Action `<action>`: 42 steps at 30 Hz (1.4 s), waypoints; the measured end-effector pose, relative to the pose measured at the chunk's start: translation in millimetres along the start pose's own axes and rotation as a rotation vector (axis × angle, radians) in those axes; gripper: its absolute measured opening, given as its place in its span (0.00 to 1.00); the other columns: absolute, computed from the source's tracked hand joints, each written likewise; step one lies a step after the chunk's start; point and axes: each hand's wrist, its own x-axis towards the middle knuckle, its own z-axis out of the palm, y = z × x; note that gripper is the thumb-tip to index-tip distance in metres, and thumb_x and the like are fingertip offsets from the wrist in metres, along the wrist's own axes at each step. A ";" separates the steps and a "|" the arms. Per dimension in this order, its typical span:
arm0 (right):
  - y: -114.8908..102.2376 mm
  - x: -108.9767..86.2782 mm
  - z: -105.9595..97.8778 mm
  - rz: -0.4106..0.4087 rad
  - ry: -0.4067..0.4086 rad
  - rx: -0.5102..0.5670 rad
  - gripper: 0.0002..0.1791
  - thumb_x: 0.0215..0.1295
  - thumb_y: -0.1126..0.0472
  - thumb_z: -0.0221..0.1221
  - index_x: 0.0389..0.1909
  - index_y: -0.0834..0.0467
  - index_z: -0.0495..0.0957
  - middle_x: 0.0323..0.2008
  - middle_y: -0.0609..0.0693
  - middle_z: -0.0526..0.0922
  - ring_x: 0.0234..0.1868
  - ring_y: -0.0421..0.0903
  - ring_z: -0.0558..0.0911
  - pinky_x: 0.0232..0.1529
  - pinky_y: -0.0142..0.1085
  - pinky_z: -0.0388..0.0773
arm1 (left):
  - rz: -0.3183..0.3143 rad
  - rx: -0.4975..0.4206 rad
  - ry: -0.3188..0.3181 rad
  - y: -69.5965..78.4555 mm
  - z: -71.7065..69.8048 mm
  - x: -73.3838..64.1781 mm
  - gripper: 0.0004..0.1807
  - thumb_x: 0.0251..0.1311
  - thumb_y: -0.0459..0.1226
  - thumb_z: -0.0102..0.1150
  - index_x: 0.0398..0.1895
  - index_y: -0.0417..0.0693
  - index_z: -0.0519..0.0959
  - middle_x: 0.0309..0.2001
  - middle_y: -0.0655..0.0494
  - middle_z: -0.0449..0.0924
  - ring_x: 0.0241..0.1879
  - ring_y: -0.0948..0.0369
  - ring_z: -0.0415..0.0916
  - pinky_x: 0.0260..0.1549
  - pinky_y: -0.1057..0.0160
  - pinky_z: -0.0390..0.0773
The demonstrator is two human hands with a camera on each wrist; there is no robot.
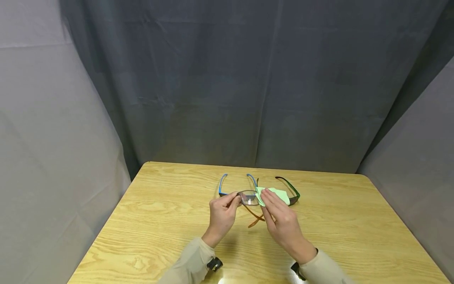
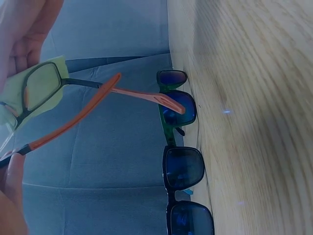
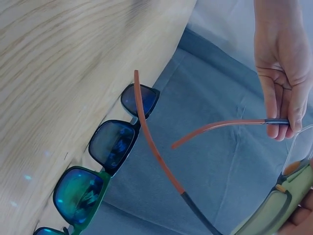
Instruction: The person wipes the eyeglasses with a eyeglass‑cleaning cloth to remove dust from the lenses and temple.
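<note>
Eyeglasses (image 1: 248, 198): we see clear lenses in a thin dark frame; the earpieces (image 3: 159, 154) are dark near the hinges, orange toward the tips, and look unfolded.
Where they are: we find them raised above the desk (image 1: 337, 221), between the two hands, with the earpieces angled back toward the wearer of the cameras.
Left hand (image 1: 221, 215): we see finger and thumb pinching the frame at its left corner, by the hinge.
Right hand (image 1: 283, 223): we see it gripping the green cloth (image 1: 280, 196) against the right lens.
Step in hand: we judge it to be wiping the right lens; the left lens is uncovered, and we cannot tell whether it is clean.
Next move: in our judgement it calls for light, even rubbing out to the rim, with the left pinch kept steady so the frame does not twist.
Beyond them: we see black-and-blue sunglasses (image 2: 185, 168) and green sunglasses (image 3: 78, 196) side by side on the desk.
</note>
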 end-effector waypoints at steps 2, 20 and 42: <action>-0.8 0.4 0.4 -0.012 -0.009 -0.007 0.22 0.74 0.56 0.47 0.48 0.72 0.78 0.48 0.65 0.80 0.50 0.61 0.79 0.58 0.39 0.69 | 0.011 0.002 0.000 0.7 -0.2 0.1 0.06 0.58 0.23 0.58 0.37 0.26 0.81 0.32 0.40 0.83 0.28 0.51 0.83 0.28 0.66 0.81; -3.5 5.7 0.0 -0.082 -0.090 -0.013 0.22 0.75 0.57 0.45 0.49 0.71 0.78 0.51 0.64 0.79 0.52 0.61 0.78 0.56 0.42 0.71 | 0.123 0.048 0.022 25.6 -3.0 9.0 0.07 0.48 0.14 0.59 0.32 0.22 0.80 0.29 0.34 0.81 0.25 0.46 0.82 0.27 0.68 0.80; 1.6 8.6 -1.4 -0.108 -0.211 0.028 0.22 0.75 0.56 0.43 0.53 0.69 0.77 0.54 0.62 0.77 0.56 0.61 0.75 0.61 0.45 0.65 | 0.112 0.095 0.026 27.7 -3.6 10.7 0.07 0.49 0.15 0.60 0.33 0.24 0.81 0.29 0.36 0.82 0.25 0.49 0.82 0.26 0.69 0.80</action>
